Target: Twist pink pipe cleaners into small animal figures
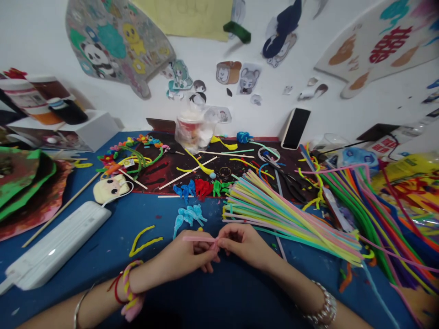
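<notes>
Head view, what's there?
Blue table [78, 260] crowded with craft bits, pastel pipe cleaners [291, 219] fanned out beside the right hand [243, 244].
And the hands?
Close together, right hand and left hand [181, 258] both pinching one pink pipe cleaner [199, 238], its end poking out leftward.
Good?
Yes, tight fingertip grips suit something that thin.
</notes>
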Available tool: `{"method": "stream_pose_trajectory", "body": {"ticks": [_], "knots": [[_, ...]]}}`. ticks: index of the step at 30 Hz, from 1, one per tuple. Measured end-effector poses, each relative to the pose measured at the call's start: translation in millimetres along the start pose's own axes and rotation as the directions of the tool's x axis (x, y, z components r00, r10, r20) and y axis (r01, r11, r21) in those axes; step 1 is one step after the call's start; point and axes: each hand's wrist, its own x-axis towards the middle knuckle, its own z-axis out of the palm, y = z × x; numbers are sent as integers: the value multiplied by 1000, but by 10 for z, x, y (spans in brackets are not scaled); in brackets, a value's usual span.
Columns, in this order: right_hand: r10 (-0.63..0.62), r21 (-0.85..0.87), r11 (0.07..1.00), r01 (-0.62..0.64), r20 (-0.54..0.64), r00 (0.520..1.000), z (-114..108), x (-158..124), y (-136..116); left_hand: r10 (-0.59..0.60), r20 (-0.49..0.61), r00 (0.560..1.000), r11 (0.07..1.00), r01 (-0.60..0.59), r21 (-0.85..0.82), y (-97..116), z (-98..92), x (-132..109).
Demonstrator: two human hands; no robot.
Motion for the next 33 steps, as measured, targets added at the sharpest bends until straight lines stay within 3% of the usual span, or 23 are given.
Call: {"method": "stream_pose_trajectory", "body": {"ticks": [9, 15, 18, 22, 25, 33], "knots": [[-30, 35, 999, 30, -15, 999, 28, 16, 2, -56, 5, 998, 996, 56, -67, 8, -37, 17], [-77, -61, 995, 75, -28, 997, 51, -4, 54, -130, 2, 992, 985, 129, -113, -27, -24, 47], [-67, -69, 996, 65, -25, 997, 23, 10, 53, -99, 8, 995, 987, 99, -123, -12, -47, 63], [-57, -97, 994, 55, -22, 998, -11, 34, 40, 9, -14, 1000, 1000, -9, 11, 3, -115, 70], [-23, -84, 996, 22, -9, 1000, 7, 27, 35, -17, 10, 1000, 995, 16, 103, -2, -143, 55], [23, 56, 998, -25, 39, 999, 69, 30, 91, -59, 73, 996, 996, 54, 69, -39, -95, 14]]}}
